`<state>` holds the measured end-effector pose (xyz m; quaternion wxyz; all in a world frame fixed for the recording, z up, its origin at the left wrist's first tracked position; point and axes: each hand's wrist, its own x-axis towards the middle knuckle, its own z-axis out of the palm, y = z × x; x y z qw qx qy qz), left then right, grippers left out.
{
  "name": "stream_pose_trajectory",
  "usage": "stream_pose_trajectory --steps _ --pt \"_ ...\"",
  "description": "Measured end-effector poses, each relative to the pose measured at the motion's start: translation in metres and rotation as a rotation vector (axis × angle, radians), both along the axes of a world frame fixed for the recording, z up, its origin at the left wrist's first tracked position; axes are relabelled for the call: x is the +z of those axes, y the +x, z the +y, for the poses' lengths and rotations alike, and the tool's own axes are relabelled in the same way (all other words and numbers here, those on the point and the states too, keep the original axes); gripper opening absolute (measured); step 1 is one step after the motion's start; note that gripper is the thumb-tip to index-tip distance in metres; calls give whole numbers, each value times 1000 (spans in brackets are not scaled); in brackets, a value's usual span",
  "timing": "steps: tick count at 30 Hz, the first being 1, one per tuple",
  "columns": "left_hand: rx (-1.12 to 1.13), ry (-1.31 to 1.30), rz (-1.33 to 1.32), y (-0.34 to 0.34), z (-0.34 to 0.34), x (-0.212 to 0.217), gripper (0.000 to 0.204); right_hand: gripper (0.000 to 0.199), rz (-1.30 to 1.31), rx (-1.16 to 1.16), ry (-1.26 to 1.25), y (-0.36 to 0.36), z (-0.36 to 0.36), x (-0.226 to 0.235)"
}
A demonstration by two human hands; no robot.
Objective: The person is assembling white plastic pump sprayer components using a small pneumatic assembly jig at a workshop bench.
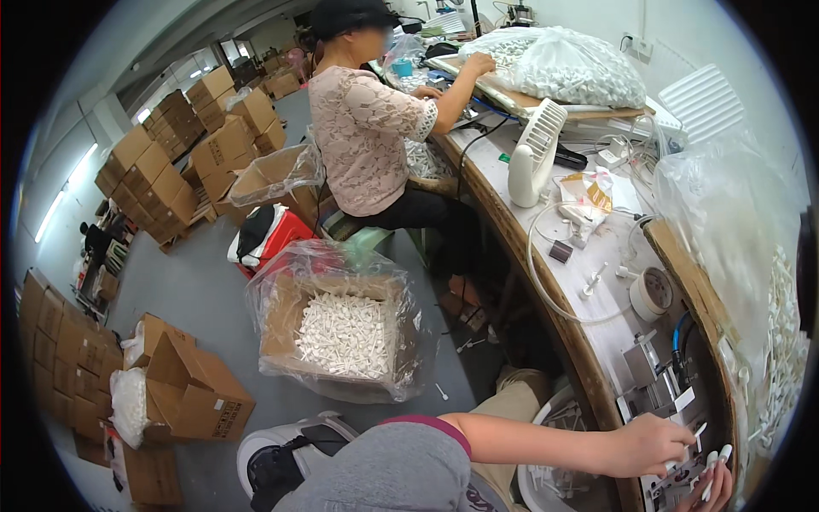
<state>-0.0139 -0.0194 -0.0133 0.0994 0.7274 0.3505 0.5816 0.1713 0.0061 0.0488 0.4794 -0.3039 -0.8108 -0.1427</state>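
My left hand (646,445) reaches over the bench at the lower right, its fingers pinched at a small white stick-shaped plastic part (700,433). Close beside it, my right hand (719,492) is partly cut off by the lower rim, with its fingers closed round a few similar white plastic pieces (710,469). Both hands are just in front of a metal fixture (650,371) with a blue tube (680,331). What lies under my left palm is hidden.
A white tub (533,420) of white parts stands below the bench edge. A lined carton (281,333) full of parts sits on the floor. A tape roll (651,294) and white fan (537,154) are on the bench. Another person (367,145) works farther along.
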Motion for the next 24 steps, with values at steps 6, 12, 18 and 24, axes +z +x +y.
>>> stream_pose_trajectory --steps 6,12,18,24 --pt "133 -48 365 25 17 -43 21 12 229 -16 -186 4 -15 -14" --pt "274 -32 687 45 26 -61 16 15 259 -6 -246 17 -27 -23" --pt "190 -57 875 45 38 -47 12 16 301 -7 -253 22 -27 -27" --pt "147 -87 816 37 34 -36 12 21 508 -87 -449 25 -27 -32"
